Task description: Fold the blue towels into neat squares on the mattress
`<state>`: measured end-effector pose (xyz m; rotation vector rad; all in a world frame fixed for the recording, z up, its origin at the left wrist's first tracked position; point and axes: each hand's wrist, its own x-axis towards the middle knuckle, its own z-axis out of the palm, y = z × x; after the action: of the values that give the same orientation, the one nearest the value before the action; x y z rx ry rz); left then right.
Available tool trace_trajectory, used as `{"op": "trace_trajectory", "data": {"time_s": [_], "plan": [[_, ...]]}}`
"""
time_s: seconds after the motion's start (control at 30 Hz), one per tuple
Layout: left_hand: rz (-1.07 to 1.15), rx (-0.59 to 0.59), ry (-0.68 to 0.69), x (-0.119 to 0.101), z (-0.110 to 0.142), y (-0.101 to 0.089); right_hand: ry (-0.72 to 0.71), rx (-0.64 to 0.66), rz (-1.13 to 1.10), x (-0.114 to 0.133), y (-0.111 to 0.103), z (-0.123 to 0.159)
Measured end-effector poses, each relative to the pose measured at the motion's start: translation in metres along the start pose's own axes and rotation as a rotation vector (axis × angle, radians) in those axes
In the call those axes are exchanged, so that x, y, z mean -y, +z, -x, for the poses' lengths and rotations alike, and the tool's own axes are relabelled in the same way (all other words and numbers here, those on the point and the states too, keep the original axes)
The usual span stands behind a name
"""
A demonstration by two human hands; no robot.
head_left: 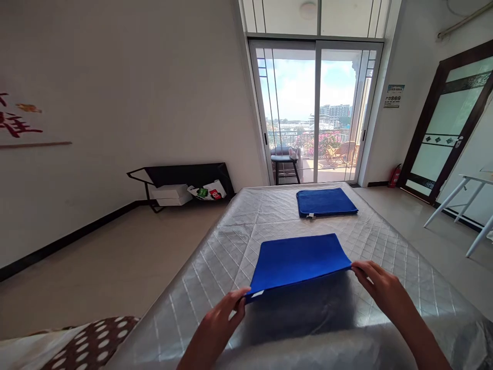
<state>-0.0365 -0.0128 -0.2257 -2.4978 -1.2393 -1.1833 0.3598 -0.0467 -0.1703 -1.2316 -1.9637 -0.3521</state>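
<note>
A flat, rectangular blue fabric piece [298,261] is held by its two near corners, its near edge lifted off the silver quilted mattress cover [215,267]. My left hand [221,316] pinches the near left corner, beside a small white tag. At the near right corner, my right hand [379,282] grips the edge between thumb and fingers. Farther back on the mattress lies a blue fabric stack [327,201] with a white tag at its front edge. Whether the held piece is a single layer or folded I cannot tell.
Against the left wall, a black-framed rack [188,174] holds white boxes and a printed bag. Brown polka-dot cloth [96,341] lies at the lower left. Sliding glass doors [316,113] stand beyond the mattress. A white-legged table [472,195] and a fire extinguisher [395,176] are on the right.
</note>
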Motion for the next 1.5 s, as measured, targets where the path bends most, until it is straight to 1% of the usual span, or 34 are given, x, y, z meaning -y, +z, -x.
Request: {"op": "trace_trajectory", "data": {"time_s": [0.07, 0.13, 0.23, 0.33, 0.43, 0.67, 0.8, 0.9, 1.03, 1.17, 1.3, 1.4, 1.47, 1.5], "plan": [[0.037, -0.017, -0.014, -0.005, -0.004, -0.009, -0.005, -0.030, -0.019, 0.000, -0.007, -0.002], [0.078, -0.009, -0.011, -0.010, -0.007, -0.017, -0.008, -0.052, -0.023, -0.001, -0.012, -0.003], [0.110, -0.007, 0.043, -0.014, -0.010, -0.024, -0.014, -0.067, -0.013, -0.003, -0.017, -0.002], [0.108, -0.035, 0.090, -0.014, -0.011, -0.026, -0.020, -0.051, -0.012, -0.007, -0.019, -0.001], [0.110, -0.050, 0.102, -0.012, -0.011, -0.027, -0.019, -0.033, -0.018, -0.009, -0.020, 0.001], [0.129, -0.020, 0.115, -0.013, -0.012, -0.034, -0.062, -0.056, -0.081, -0.002, -0.028, -0.003], [0.116, -0.060, 0.093, -0.017, -0.016, -0.042, -0.105, -0.065, -0.087, 0.000, -0.033, -0.005], [0.109, -0.110, 0.072, -0.023, -0.021, -0.048, -0.108, -0.085, -0.068, -0.001, -0.037, -0.006], [0.092, -0.159, -0.014, -0.036, -0.025, -0.055, -0.095, -0.102, -0.052, 0.000, -0.047, -0.004], [0.048, -0.172, -0.101, -0.045, -0.028, -0.064, -0.062, -0.133, -0.021, 0.006, -0.060, -0.004], [-0.048, -0.202, -0.113, -0.047, -0.041, -0.081, -0.024, -0.133, 0.031, 0.017, -0.079, -0.008], [-0.121, -0.256, -0.087, -0.056, -0.058, -0.099, -0.033, -0.143, 0.066, 0.023, -0.101, -0.012], [-0.144, -0.306, -0.081, -0.067, -0.067, -0.113, -0.037, -0.162, 0.093, 0.026, -0.119, -0.012], [-0.149, -0.313, -0.082, -0.073, -0.070, -0.120, -0.038, -0.172, 0.108, 0.027, -0.129, -0.011]]}}
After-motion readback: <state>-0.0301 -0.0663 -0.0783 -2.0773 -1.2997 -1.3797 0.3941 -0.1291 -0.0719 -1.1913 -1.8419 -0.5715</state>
